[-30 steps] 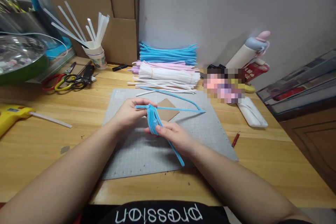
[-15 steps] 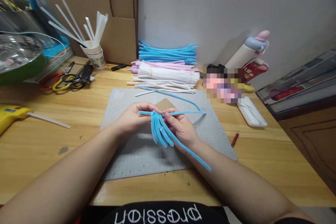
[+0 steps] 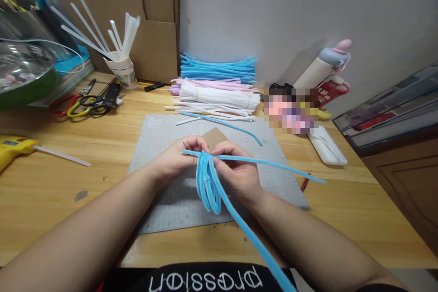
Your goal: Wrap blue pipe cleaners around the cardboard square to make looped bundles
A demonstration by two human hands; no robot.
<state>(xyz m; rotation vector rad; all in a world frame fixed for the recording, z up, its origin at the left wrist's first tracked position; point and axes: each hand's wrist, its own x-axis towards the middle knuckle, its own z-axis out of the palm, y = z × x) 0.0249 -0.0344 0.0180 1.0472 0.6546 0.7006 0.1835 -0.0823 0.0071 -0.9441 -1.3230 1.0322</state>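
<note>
A looped bundle of blue pipe cleaners (image 3: 208,185) hangs between my two hands, above the grey cutting mat (image 3: 164,210). My left hand (image 3: 181,157) pinches the top of the bundle at its left, where a short blue end sticks out. My right hand (image 3: 239,171) has its fingers closed on the blue stems at the right of the loops. One long stem reaches out to the right past my right hand, and another runs down toward the black shirt. The fingertips are partly hidden behind the stems.
Blue, pink and white pipe cleaners (image 3: 219,93) lie behind the mat, with a loose blue one (image 3: 232,125) on it. Scissors (image 3: 78,105), a cup of glue sticks (image 3: 123,70) and a yellow glue gun (image 3: 17,148) stand left. A white packet (image 3: 326,146) and red pencil (image 3: 305,182) lie right.
The loops hang lower and look more open. The two long stems have swung outward, one farther right and one toward the shirt. Both hands keep their hold, the right slightly lower.
</note>
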